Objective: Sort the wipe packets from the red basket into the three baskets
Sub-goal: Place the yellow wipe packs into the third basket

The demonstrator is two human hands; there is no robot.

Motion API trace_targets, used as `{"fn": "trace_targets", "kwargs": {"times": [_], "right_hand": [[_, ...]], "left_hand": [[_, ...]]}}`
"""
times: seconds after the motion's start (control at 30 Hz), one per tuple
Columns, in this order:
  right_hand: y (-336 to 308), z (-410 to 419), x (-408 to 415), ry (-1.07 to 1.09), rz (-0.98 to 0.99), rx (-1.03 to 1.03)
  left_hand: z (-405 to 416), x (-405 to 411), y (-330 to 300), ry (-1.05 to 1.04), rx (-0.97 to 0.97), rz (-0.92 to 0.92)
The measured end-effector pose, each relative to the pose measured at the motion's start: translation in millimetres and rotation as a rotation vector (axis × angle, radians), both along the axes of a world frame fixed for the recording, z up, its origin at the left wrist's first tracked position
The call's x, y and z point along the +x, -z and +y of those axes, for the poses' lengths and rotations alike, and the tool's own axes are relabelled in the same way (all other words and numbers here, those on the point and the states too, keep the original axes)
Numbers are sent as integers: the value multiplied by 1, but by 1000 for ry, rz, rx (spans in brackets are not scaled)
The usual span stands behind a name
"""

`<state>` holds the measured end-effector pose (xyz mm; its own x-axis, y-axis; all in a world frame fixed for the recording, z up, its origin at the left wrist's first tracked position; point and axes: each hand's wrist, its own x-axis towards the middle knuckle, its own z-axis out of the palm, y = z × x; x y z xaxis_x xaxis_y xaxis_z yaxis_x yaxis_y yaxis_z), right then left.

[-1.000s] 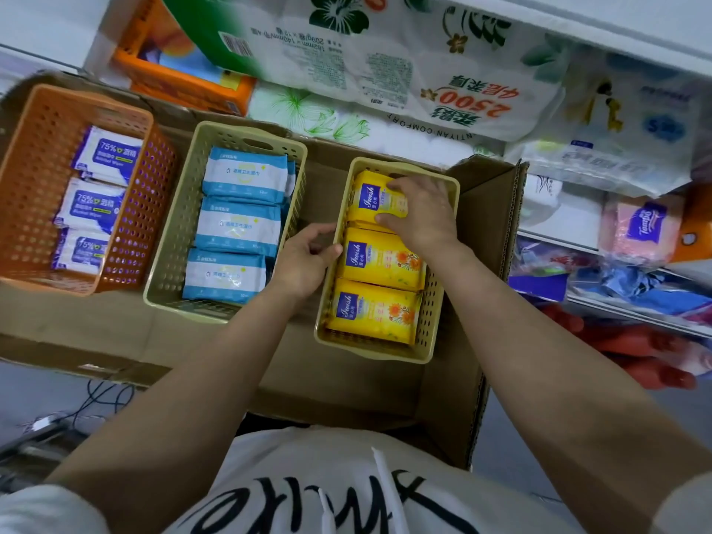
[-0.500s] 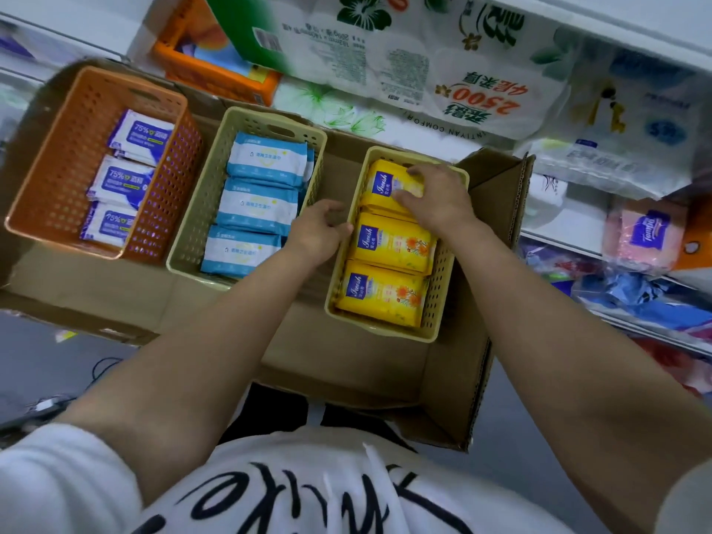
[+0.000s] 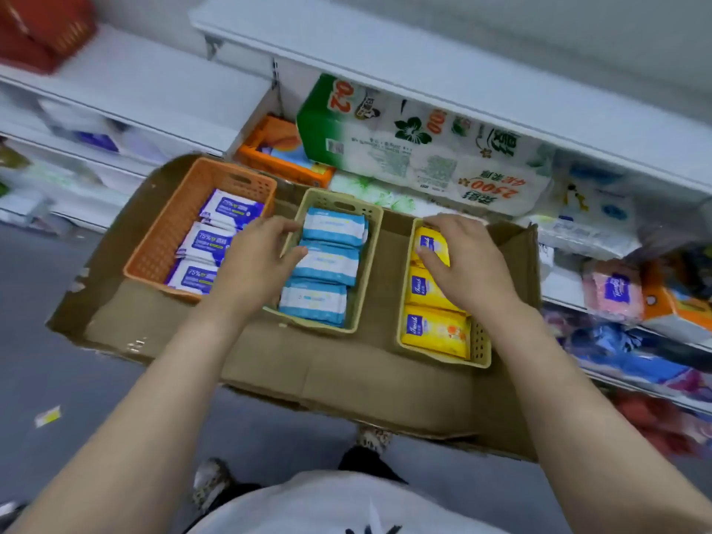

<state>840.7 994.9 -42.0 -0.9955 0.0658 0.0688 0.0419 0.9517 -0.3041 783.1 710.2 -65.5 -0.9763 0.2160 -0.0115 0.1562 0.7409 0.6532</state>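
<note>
Orange basket [image 3: 162,244]: white-and-purple packets [image 3: 206,240]. Middle beige basket [image 3: 368,264]: white packets with blue bands [image 3: 327,264]. Right beige basket [image 3: 479,343]: yellow packets [image 3: 435,331], blue label, orange flowers. Brown cardboard box [image 3: 327,368]. Red basket [image 3: 42,28] on white shelf [image 3: 154,90]. Green-and-white tissue pack [image 3: 416,156], dark flower print, red lettering.

White shirt [image 3: 346,506] with black print, bare forearms

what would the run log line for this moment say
left hand on middle basket rim | right hand on yellow packets | orange basket holds white packets | sorting looks done
</note>
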Motion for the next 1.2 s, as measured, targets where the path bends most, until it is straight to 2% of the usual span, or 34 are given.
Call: {"fn": "trace_targets", "kwargs": {"times": [0.13,0.27,0.43,0.6,0.87,1.2], "right_hand": [[-3,-103,22,5,23,-43],[-10,-216,9,-21,33,-111],[-23,-339,-29,-148,85,-201],[-28,-426,-88,-197,77,-191],[-18,-559,-234,-224,114,-266],[-60,-673,-412,-141,61,-272]], "left_hand": [[-112,17,-10,-7,-62,65],[-231,29,-25,-9,-180,72],[-364,25,-43,-105,-221,103],[-454,-13,-46,-167,-216,155],[-569,-161,-60,-130,-294,218],[-677,-365,-105,-53,-352,243]]}}
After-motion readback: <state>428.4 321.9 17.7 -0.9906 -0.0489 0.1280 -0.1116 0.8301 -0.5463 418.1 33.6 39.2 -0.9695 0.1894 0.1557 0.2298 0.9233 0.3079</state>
